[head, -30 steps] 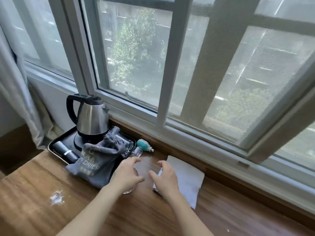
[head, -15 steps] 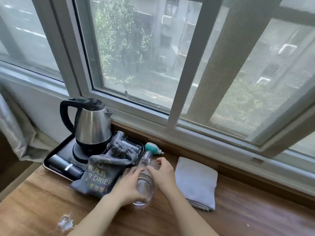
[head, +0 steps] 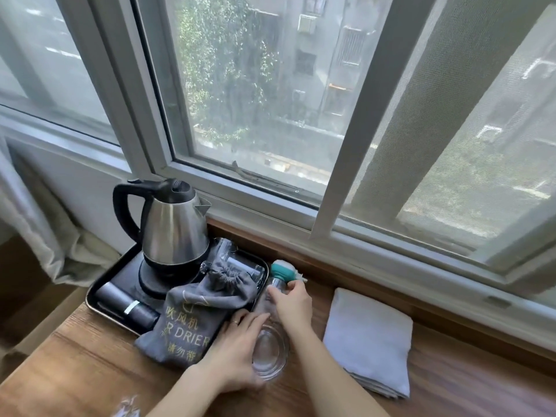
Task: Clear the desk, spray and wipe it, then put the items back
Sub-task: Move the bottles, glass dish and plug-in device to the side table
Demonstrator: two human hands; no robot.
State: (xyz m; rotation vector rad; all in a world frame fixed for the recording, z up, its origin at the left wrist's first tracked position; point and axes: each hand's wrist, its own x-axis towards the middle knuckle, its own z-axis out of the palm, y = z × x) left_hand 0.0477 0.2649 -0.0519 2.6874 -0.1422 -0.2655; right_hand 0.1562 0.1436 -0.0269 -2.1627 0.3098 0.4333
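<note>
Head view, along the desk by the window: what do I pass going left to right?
Curtain → tray → kettle → dryer bag → spray bottle → folded cloth.

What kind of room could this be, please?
Probably a hotel room: a black tray holds an electric kettle, and a grey bag printed with hair dryer wording lies partly on it, on a wooden desk beneath a window.

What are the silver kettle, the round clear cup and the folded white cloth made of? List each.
Silver kettle: brushed stainless steel by its dull sheen; the black handle looks plastic.
Round clear cup: glass, probably; transparent with bright rim glints, though clear plastic is possible.
Folded white cloth: soft woven fabric, matte, with layered folded edges.
</note>
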